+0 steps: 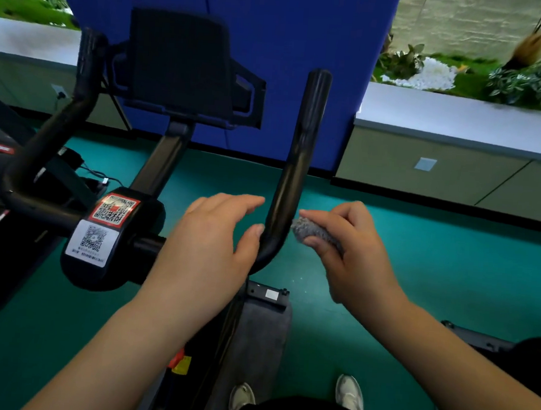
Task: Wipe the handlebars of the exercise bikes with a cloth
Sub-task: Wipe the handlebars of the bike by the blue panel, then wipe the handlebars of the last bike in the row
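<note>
Fingers (316, 241) of the right hand (352, 258) are curled round a balled-up grey cloth (312, 231), held just right of the black handlebar (292, 174) at its bend. Left hand (208, 248) hangs loose, holding nothing, thumb touching the bar's left side. Two QR stickers sit on the bike's hub (113, 238), one red-framed (114, 209), one white (91, 242); the small print is too blurry to read. A black console (179, 67) stands in front of a blue panel (274, 45), with teal floor (418, 263) below.
</note>
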Demonstrator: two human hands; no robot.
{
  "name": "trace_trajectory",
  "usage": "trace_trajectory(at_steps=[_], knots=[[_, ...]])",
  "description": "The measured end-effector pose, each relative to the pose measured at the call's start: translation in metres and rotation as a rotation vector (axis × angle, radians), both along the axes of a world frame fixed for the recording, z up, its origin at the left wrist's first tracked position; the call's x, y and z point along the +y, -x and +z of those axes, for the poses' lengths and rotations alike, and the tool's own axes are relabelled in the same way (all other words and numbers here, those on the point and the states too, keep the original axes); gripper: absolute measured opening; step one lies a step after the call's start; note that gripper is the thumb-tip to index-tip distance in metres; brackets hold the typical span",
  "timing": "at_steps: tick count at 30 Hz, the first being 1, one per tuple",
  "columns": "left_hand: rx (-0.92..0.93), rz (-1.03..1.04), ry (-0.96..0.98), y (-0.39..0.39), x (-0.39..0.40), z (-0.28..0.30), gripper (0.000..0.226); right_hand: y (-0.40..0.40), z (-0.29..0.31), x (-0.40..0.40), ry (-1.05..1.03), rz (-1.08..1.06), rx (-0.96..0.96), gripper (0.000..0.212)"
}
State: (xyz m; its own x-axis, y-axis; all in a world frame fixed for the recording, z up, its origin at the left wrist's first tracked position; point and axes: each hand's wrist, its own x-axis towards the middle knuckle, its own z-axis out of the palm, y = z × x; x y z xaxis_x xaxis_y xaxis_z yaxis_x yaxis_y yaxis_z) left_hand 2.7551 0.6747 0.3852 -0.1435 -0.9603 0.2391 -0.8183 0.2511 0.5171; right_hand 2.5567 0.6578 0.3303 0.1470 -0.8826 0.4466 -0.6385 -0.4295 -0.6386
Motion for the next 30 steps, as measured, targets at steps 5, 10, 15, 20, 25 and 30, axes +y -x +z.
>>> trace_trajectory(at_steps=[5, 10, 15, 20, 25, 30], knots=[[-0.075, -0.054, 0.236, 0.067, -0.010, -0.009, 0.030, 0.070, -0.009, -0.025, -0.088, -0.115, -0.009, 0.035], [-0.128, -0.152, 0.275, 0.152, -0.036, -0.027, 0.032, 0.160, -0.015, -0.051, -0.142, -0.155, 0.062, 0.030], [-0.345, -0.126, -0.024, 0.234, -0.074, -0.070, 0.044, 0.247, -0.024, -0.072, -0.208, -0.136, 0.100, 0.029], [-0.495, -0.109, -0.197, 0.282, -0.101, -0.111, 0.048, 0.304, -0.031, -0.093, -0.284, -0.144, 0.111, 0.029], [-0.540, -0.108, -0.260, 0.302, -0.127, -0.135, 0.046, 0.324, -0.040, -0.123, -0.342, -0.172, 0.045, 0.026], [-0.539, -0.057, -0.358, 0.302, -0.176, -0.160, 0.045, 0.322, -0.053, -0.171, -0.355, -0.150, 0.016, 0.024]])
